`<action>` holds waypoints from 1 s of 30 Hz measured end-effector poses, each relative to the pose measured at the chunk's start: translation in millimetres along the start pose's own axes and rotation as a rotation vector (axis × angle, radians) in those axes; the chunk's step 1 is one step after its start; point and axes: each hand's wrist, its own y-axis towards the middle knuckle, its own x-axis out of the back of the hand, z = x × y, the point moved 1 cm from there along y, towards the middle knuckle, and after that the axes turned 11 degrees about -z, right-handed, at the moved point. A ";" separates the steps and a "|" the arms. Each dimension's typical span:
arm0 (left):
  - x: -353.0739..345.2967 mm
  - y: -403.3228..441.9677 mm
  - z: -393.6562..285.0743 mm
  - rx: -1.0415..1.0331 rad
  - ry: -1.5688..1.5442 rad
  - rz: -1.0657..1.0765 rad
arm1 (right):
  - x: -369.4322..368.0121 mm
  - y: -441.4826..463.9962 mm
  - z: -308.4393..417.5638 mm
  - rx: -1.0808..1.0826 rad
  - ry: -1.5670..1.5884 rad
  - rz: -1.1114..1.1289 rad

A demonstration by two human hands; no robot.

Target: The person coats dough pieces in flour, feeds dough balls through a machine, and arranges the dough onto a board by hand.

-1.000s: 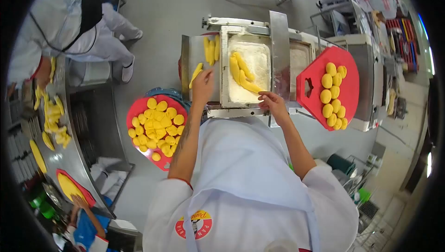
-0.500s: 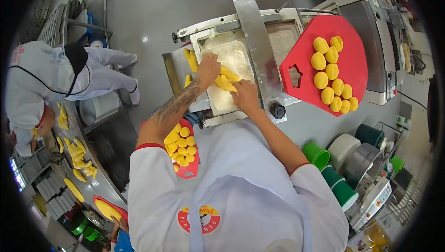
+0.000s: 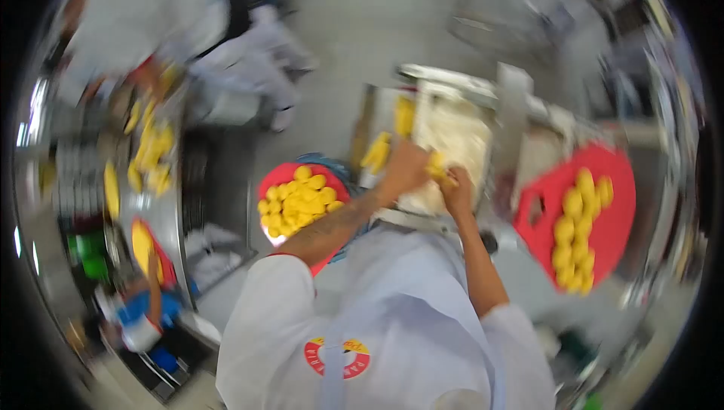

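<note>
My left hand (image 3: pixel 406 168) and my right hand (image 3: pixel 457 191) are close together over a tray of white flour (image 3: pixel 461 131). Both are closed, pinching a piece of yellow dough (image 3: pixel 437 165) between them. Motion blur hides exactly how the fingers sit on it. Left of the flour tray, a few yellow dough strips (image 3: pixel 375 152) lie on a metal ledge, and another strip (image 3: pixel 405 114) rests farther back. Beside my left forearm is a red board (image 3: pixel 273 176) heaped with round yellow dough pieces (image 3: pixel 302 197).
On the right, another red board (image 3: pixel 539 233) carries rows of yellow dough balls (image 3: pixel 579 221). A metal worktable (image 3: pixel 170 218) with more dough runs along the left. One co-worker (image 3: pixel 166 10) stands at its far end, another (image 3: pixel 143 319) at its near end.
My view has swung, so the scene is shifted and blurred. My hands have drawn closer together, with dough between them; the longer dough strips no longer lie stretched across the flour.
</note>
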 end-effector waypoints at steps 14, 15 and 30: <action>189.5 -258.4 35.3 0.918 -0.469 -0.501 | -23.3 -4.0 223.6 0.128 0.351 0.872; 207.5 -278.3 49.5 0.928 -0.413 -0.545 | -36.0 -5.5 281.2 0.041 0.375 0.939; 521.7 -384.1 274.1 1.002 0.420 -1.243 | -156.4 132.9 602.9 0.673 0.934 0.781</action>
